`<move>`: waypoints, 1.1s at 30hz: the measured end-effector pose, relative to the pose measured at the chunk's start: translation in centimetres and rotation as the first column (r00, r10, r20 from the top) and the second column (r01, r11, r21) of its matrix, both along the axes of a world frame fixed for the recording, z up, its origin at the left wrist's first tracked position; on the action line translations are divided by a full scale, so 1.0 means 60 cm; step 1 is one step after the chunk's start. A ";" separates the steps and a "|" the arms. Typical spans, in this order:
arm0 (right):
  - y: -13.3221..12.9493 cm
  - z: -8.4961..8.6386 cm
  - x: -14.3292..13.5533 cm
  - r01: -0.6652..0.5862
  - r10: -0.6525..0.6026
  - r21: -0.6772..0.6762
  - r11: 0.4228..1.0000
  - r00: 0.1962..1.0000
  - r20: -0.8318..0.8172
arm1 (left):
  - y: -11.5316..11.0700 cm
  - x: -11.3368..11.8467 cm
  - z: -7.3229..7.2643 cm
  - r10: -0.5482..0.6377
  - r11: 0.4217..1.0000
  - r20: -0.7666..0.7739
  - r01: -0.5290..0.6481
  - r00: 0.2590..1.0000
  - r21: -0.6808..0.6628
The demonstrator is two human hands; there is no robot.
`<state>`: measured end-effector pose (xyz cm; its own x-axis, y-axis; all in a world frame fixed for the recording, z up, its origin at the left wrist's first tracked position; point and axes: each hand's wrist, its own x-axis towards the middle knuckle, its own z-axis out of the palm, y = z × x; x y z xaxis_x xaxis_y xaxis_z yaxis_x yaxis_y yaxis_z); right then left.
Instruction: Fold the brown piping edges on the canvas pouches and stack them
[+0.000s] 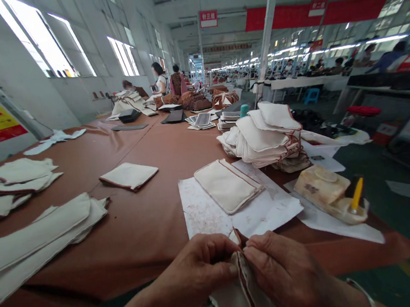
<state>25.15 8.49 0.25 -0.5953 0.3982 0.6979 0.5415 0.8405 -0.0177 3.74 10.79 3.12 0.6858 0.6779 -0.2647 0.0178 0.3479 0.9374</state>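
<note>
Both hands meet at the table's front edge, pinching a cream fabric piece with a brown seam (233,303) that hangs down over my lap. My left hand (203,263) grips its upper end from the left, thumb and forefinger together. My right hand (286,268) holds the same end from the right, fingers bent round the edge. A small brown flap sticks up between the fingertips. Just beyond lies a flat cream pouch with brown edging (227,185) on white paper (201,218) dotted with crumbs.
Stacked cream pieces (262,136) stand at the right of the brown table (149,220). A plastic container (321,184) with a yellow-handled brush (357,194) is near the right edge. More cream pieces (43,238) lie left, one square piece (129,176) mid-table. People are in the background.
</note>
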 end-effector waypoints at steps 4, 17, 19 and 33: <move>0.001 -0.005 -0.016 0.038 -0.040 -0.151 0.988 0.999 -0.014 | 0.000 0.003 -0.001 -0.001 0.994 -0.109 0.012 0.994 0.105; 0.063 0.020 0.011 -0.600 -0.033 -0.794 0.103 0.795 -0.605 | 0.004 0.008 -0.008 -0.047 0.996 0.002 0.047 0.999 -0.080; 0.058 0.017 0.013 -0.578 -0.015 -0.798 0.172 0.808 -0.589 | 0.005 0.005 -0.011 -0.006 0.995 0.000 0.006 1.000 -0.104; 0.039 0.006 0.004 -0.501 -0.107 -0.856 0.127 0.851 -0.514 | 0.008 0.005 -0.010 0.058 0.998 0.001 -0.058 0.998 -0.028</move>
<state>25.36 10.83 0.63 -0.5964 0.8027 0.0030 0.0370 0.0313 -0.9988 4.03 11.26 2.54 0.6465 0.7086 -0.2827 -0.0050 0.3745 0.9272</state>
